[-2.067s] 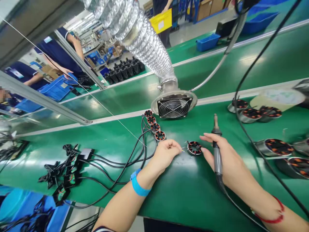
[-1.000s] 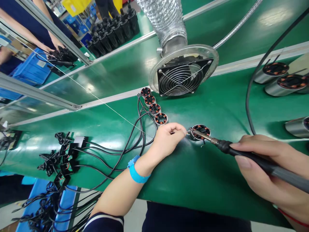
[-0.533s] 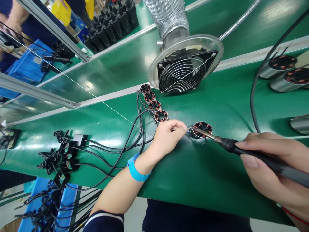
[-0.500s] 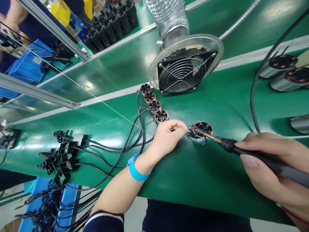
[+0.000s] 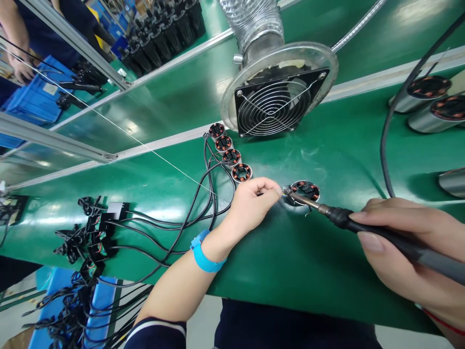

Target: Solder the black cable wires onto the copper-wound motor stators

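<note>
My right hand [image 5: 407, 247] is closed around the black handle of a soldering iron [image 5: 345, 218]. The iron's metal tip touches the left rim of a round motor stator [image 5: 307, 191] with copper windings, which rests on the green bench. Thin smoke rises above it. My left hand [image 5: 256, 198], with a blue band at the wrist, pinches thin wires [image 5: 284, 194] at the stator's left edge. Just beyond that hand, several similar stators [image 5: 232, 157] stand in a row, black cables leading from them.
A fume extractor fan [image 5: 271, 109] on a foil duct hangs behind the stator. Metal cylinders with windings [image 5: 432, 114] stand at right, near a hanging black cable [image 5: 387, 140]. Black cables run left to small boxes [image 5: 98, 237]. Another person's hand [image 5: 22, 68] is by a blue crate [image 5: 39, 97].
Smoke now shows above the stator. My hands hold nearly the same positions, with the iron's tip still at the stator's left rim. The view has shifted slightly.
</note>
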Available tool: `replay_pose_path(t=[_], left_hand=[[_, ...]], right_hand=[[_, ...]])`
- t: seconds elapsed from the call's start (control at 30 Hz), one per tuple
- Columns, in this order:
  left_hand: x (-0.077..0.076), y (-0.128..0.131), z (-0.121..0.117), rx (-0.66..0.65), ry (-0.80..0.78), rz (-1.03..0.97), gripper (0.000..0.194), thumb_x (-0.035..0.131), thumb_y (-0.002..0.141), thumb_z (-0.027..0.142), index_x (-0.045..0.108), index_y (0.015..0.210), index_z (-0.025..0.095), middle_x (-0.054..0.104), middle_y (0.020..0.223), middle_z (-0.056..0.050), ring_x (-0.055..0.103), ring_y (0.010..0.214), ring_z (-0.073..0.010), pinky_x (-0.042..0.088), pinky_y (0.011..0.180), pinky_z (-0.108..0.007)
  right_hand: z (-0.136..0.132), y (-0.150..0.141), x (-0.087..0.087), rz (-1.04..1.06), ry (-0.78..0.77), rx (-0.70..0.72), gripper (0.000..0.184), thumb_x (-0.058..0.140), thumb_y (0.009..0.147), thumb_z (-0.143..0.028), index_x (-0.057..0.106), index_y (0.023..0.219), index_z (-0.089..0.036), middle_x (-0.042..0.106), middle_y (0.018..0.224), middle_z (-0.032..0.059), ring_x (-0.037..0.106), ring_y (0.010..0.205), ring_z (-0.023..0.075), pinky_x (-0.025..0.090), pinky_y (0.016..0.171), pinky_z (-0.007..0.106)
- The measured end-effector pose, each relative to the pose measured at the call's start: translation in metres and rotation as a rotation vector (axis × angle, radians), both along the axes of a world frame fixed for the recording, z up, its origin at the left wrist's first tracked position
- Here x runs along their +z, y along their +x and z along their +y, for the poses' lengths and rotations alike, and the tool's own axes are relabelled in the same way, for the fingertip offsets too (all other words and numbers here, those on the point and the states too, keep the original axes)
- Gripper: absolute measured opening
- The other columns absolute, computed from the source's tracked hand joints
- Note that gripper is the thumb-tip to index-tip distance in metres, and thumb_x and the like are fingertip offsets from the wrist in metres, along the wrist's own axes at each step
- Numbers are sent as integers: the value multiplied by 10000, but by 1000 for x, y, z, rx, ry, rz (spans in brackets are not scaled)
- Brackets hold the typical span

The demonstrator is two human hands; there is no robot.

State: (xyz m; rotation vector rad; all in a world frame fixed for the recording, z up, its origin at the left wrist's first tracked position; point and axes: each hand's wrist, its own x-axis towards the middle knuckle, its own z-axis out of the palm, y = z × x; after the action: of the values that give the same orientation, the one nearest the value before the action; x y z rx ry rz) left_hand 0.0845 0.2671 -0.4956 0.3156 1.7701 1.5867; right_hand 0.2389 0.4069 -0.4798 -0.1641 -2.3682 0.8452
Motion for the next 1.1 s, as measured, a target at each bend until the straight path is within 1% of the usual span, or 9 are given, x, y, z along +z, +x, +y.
replay_pose_path(t=[0.1,0.3,0.47,0.6,0.73,0.8,0.87,0.97,1.1], left_hand=[[-1,0,0,2,14,2,88,611,649,219,618,614,139,519,554,40,418,534,-56,319,537,-205],[-1,0,0,9,10,-8,67,608,652,197,620,614,143,533,558,41,428,537,-58,321,539,-210],[2,0,1,13,-4,-26,53,602,649,168,625,609,142,542,554,43,435,529,-56,321,533,-208],[2,0,2,22,-2,-24,57,606,646,171,628,602,141,547,549,43,439,526,-56,324,534,-207],[1,-1,2,19,12,-25,61,606,641,171,629,594,141,547,542,43,439,523,-56,322,533,-207],[1,-1,3,18,11,-24,61,605,640,170,630,593,141,544,540,43,434,521,-55,319,534,-208],[0,-1,3,17,10,-27,58,606,639,172,632,596,141,541,540,43,431,521,-56,315,534,-210],[0,-1,3,24,19,-43,55,609,634,177,629,599,140,537,543,40,427,526,-60,309,534,-213],[3,0,4,36,23,-68,56,612,624,176,616,584,137,534,539,33,416,527,-65,302,539,-220]], right_hand=[[5,-1,-3,75,20,101,45,545,956,-258,563,983,-227,577,738,34,585,624,121,455,532,262],[5,-11,3,98,10,90,84,579,931,-200,580,1013,-217,608,813,52,601,682,136,482,568,268],[-2,-17,8,55,121,49,157,579,951,-200,586,1100,-249,658,866,32,635,741,142,512,640,264],[-4,-17,6,69,144,-10,332,604,937,-196,578,1240,-328,689,887,-2,665,749,152,534,648,270],[-3,-13,-4,90,175,-58,535,647,912,-208,488,1390,-389,711,994,-6,692,832,160,561,729,270],[-1,-13,-11,79,127,-19,522,614,940,-244,457,1421,-371,710,1032,6,700,847,157,564,731,262],[0,-14,-18,63,-2,79,477,547,980,-268,434,1438,-338,706,1059,15,705,818,146,571,712,256],[1,-20,-24,114,-132,177,396,494,994,-210,475,1383,-282,712,1033,17,704,825,135,576,760,254],[1,-30,-16,60,26,73,182,509,974,-195,575,1138,-235,716,966,21,682,885,163,550,781,278]])
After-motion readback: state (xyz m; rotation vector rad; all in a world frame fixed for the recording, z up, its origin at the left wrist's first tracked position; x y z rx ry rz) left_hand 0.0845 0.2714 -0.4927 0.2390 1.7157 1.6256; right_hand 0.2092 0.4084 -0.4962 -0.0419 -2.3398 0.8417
